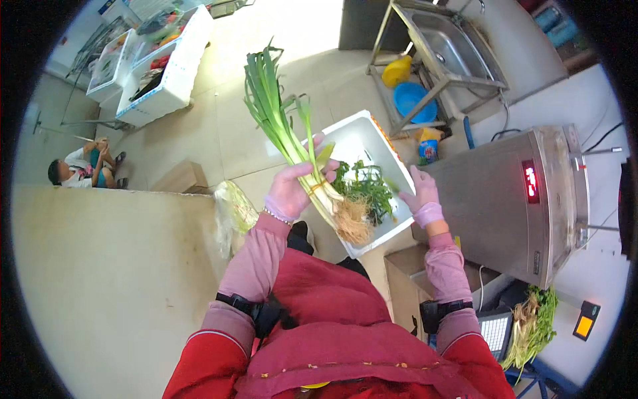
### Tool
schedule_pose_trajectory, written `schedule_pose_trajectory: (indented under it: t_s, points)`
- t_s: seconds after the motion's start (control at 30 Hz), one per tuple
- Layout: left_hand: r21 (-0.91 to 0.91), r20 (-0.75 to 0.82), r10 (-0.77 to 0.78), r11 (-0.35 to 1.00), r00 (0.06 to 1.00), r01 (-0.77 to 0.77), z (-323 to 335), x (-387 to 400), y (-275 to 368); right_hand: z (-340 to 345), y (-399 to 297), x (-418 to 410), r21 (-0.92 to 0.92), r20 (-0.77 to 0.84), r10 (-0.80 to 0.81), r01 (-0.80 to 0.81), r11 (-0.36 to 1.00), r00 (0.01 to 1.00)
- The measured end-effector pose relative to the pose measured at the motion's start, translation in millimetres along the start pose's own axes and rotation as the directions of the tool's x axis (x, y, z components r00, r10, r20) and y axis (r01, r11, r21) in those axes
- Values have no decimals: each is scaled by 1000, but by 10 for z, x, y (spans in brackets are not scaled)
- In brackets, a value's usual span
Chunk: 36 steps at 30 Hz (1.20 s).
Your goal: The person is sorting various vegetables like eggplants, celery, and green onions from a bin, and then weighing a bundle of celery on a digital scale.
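My left hand (294, 189), in a thin translucent glove, grips a bunch of leek-like green onions (284, 132) near its white end. A band ties the stalks, and the tangled tan roots (355, 222) point towards me. A yellow-green leaf (325, 155) sticks out by my left fingers. Below is a white foam box (358, 132) with loose green leaves and trimmings (371, 192) inside. Over the box's right edge my gloved right hand (423, 197) is held with fingers apart. A blurred leaf piece (391, 185) shows just off its fingertips, apparently loose.
A pale counter (114, 249) lies left, with a bagged vegetable (234, 209) at its edge. Right stands a steel appliance (478, 199) with a lit display. Beyond are a steel sink (448, 45), a blue basin (413, 102), foam crates (164, 95) and a seated person (84, 167).
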State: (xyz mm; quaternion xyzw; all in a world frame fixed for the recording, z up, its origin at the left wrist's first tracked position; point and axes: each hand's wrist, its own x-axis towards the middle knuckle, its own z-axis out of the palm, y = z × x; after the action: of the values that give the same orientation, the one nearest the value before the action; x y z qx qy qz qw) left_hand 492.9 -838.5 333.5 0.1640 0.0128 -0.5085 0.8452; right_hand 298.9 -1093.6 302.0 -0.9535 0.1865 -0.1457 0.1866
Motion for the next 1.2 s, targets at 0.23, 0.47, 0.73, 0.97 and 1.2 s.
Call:
schedule_pose_trajectory:
  t_s: [0.23, 0.47, 0.73, 0.97, 1.2]
  points:
    - [215, -27, -37, 976, 999, 42, -84, 160, 392, 390, -1427, 817, 755, 160, 80, -174, 632, 984]
    - [300, -176, -151, 933, 973, 199, -328, 721, 1415, 699, -2185, 1835, 544, 37, 263, -240, 804, 964]
    - [390, -156, -196, 888, 968, 242, -340, 1250, 2155, 1083, -2329, 2490, 852, 261, 579, -466, 239, 773]
    - [204, -23, -324, 925, 946, 321, -310, 1464, 2262, 1441, -2104, 2483, 909, 404, 678, -350, -225, 614]
    - [212, -90, -509, 830, 856, 516, -147, 1626, 2687, 1149, -621, 2014, 972, 108, 953, -233, -41, 284]
